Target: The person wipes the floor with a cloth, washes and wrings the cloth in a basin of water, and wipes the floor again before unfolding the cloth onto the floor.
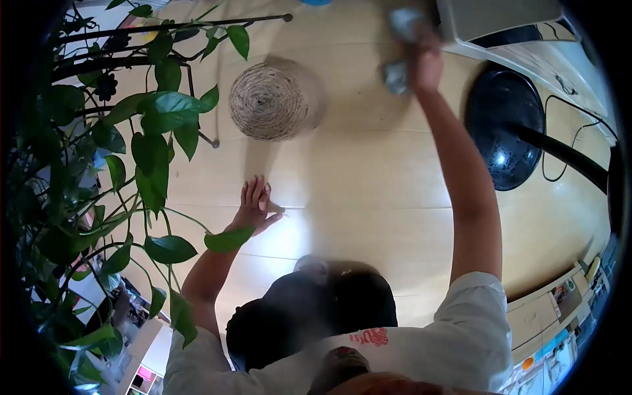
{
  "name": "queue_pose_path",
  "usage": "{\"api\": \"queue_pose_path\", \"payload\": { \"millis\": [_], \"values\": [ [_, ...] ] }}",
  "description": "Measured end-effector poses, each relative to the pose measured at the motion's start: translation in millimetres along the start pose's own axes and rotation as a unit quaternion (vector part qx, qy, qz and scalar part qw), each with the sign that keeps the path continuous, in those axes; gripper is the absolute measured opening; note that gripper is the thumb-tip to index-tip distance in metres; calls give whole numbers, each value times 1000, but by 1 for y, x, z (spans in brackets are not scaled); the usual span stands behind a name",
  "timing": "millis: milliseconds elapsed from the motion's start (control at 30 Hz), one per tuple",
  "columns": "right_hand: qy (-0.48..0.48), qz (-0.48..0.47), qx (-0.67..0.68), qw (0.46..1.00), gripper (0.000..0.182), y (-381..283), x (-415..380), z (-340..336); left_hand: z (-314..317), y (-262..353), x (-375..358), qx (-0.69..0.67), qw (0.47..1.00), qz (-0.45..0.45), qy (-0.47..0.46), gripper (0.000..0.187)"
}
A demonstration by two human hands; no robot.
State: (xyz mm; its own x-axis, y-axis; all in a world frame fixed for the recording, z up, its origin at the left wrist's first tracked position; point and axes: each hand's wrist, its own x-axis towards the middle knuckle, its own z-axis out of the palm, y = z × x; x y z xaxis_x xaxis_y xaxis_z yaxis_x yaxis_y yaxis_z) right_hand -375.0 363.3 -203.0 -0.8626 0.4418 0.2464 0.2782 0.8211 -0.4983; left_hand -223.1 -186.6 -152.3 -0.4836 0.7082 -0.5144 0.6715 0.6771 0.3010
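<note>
Reaching far forward at the upper right, my right hand (426, 62) is closed around a pale grey-blue cloth (396, 78), whose ends stick out on the left of the hand. Hand and cloth are somewhat blurred, low over the light wooden floor (368, 171). My left hand (257, 203) is nearer to me, left of the middle, its fingers stretched out and thumb apart, with nothing in it. Just ahead of it stands a round coiled-rope piece (268, 102), seen from above.
Leafy plant vines (155, 164) and a black metal rack (191, 79) fill the left side. A glossy black oval base (505, 128) with a curved black pole stands at right, beside a white cabinet (507, 39) and a cable (566, 174). Low shelves (540, 319) line the lower right.
</note>
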Motion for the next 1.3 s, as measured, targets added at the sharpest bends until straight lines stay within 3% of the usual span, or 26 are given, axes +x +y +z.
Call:
{"api": "queue_pose_path", "payload": {
  "millis": [33, 67, 133, 233, 267, 300, 333, 367, 400, 467, 533, 567, 600, 633, 667, 733, 767, 800, 867, 900, 967, 1033, 1067, 1133, 1200, 1300],
  "values": [
    [151, -109, -52, 981, 48, 12, 17, 9, 1, 1, -1, 2, 1000, 5, 4, 102],
    [116, -142, -147, 972, 53, 13, 30, 19, 1, 1, -1, 6, 1000, 11, 8, 102],
    [-83, -19, -104, 991, 70, -3, 56, 44, 1, -1, 3, 11, 999, 24, 25, 102],
    [-333, -36, -138, 932, 53, -35, 62, 40, 1, -1, -1, 7, 999, 26, 34, 101],
    [-212, -206, -47, 954, 49, -17, 35, 73, 1, -2, -1, 6, 999, 18, 27, 101],
    [-120, -332, 57, 934, 53, -42, 4, 60, 2, -1, 1, 3, 1000, 11, 20, 100],
    [-146, -397, 23, 906, 53, -51, -24, 56, 0, 1, 0, -10, 1000, -2, 21, 98],
    [-108, -486, 14, 867, 54, -64, -43, 41, 2, 0, 0, -19, 999, 12, 44, 97],
    [-162, -453, 89, 872, 53, -65, -50, 40, 5, -2, 0, -26, 997, 24, 68, 97],
    [-212, -378, 95, 896, 56, -60, -44, 16, 2, 1, 2, -52, 996, 7, 68, 94],
    [-111, -333, 151, 924, 57, -24, -17, -3, 5, 0, 1, -37, 996, 9, 76, 97],
    [-200, -257, 30, 945, 57, 0, -8, -26, 3, 2, -1, -28, 997, 2, 66, 98],
    [-143, -325, 59, 933, 64, 3, 6, -51, -2, 5, 0, -20, 998, -6, 59, 100],
    [-172, -320, 10, 932, 61, 20, 5, -72, -4, 8, 3, -13, 998, -15, 54, 101],
    [-245, -303, -121, 913, 60, 39, 3, -73, -3, 10, 3, -86, 993, -44, 71, 101],
    [-217, -254, -84, 939, 60, 41, -16, -68, -10, 16, 5, -229, 963, -99, 102, 103],
    [-185, -250, -72, 948, 60, 39, -21, -61, -9, 26, 10, -388, 880, -134, 238, 104],
    [-152, -247, -62, 955, 60, 35, -24, -51, -4, 19, 17, -269, 884, -131, 360, 106],
    [-111, -239, -52, 963, 59, 16, -38, -34, -78, 40, 42, -157, 865, -31, 476, 122],
    [-127, -166, -8, 978, 56, -2, -48, -17, -111, 50, 53, -114, 865, -35, 487, 129],
    [-124, -270, 50, 954, 61, -41, -92, 12, -169, 72, 69, -66, 905, -80, 413, 116],
    [-268, -279, 8, 922, 63, -99, -161, 19, -182, 72, 77, -33, 928, -107, 355, 108],
    [-129, -334, 55, 932, 60, -121, -192, 18, -181, 67, 81, -47, 928, -111, 353, 107],
    [-127, -266, 21, 955, 56, -154, -211, 2, -181, 60, 80, -69, 926, -126, 350, 105],
    [-146, -310, 20, 939, 54, -141, -208, 1, -177, 64, 70, -91, 922, -152, 343, 103],
    [-163, -246, 71, 953, 56, -93, -177, 1, -173, 60, 51, -137, 884, -120, 432, 106]
  ]
}}
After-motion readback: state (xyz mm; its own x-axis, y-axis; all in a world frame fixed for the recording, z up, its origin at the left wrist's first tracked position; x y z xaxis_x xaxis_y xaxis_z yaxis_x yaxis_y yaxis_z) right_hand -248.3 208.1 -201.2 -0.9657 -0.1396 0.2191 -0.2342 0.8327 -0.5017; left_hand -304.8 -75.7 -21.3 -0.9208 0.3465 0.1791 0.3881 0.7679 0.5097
